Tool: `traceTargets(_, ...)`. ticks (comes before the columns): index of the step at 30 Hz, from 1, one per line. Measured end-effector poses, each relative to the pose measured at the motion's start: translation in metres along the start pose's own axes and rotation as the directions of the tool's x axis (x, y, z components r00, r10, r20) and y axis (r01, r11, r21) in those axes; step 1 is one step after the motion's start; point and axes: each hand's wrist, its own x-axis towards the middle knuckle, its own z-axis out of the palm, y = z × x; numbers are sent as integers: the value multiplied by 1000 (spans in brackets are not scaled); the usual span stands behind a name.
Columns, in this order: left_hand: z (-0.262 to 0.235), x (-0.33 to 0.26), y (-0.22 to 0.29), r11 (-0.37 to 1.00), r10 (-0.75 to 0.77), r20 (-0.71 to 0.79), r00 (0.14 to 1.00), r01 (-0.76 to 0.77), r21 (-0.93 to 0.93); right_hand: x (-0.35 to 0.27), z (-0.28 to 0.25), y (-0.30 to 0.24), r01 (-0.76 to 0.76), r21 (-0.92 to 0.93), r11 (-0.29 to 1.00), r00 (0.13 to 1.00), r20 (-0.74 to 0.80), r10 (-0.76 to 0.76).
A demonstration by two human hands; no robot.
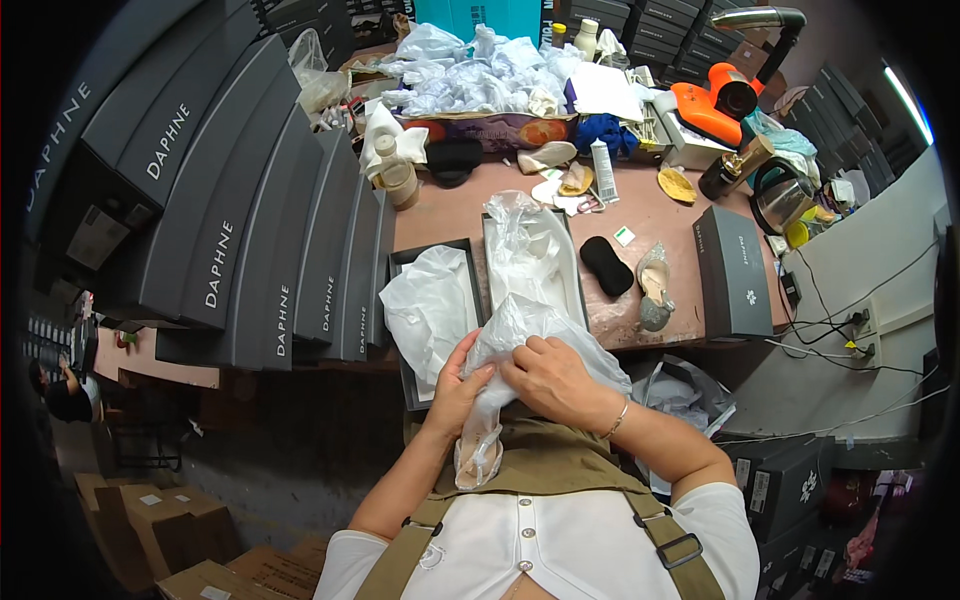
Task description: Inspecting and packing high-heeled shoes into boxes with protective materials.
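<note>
In front of my apron I hold a clear plastic bag, with the pointed toe of a pale shoe hanging down inside it. My left hand is closed around the bagged shoe from the left. The fingers of my right hand pinch the plastic from the right. Just beyond lies an open grey shoebox lined with white tissue and plastic. To its left is another open box part with crumpled white paper. A glittery silver shoe rests on the table at the right.
Dark shoeboxes stand stacked along the left. A black oval pad and a closed shoebox sit on the right. Crumpled paper, a white tube, a bottle and an orange device are farther back.
</note>
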Motion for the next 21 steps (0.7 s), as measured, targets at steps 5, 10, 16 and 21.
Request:
traceTargets(5, -5, 7, -8, 990, -15, -93, 996, 1, -139, 5, 22, -30, 1, 25, 1000, 985, -175, 4)
traceTargets(10, -16, 2, -9, 997, 79, -92, 993, -81, -14, -6, -22, 0, -23, 604, 796, 1000, 10, 21)
traceTargets(16, -5, 6, 13, 989, 129, -97, 987, -122, 81, 5, 3, 93, -295, 644, 706, 941, 70, 330)
traceTargets(21, -25, 16, 9, 925, 355, -229, 906, -306, 226, 31, -3, 93, -445, 583, 680, 895, 260, 363)
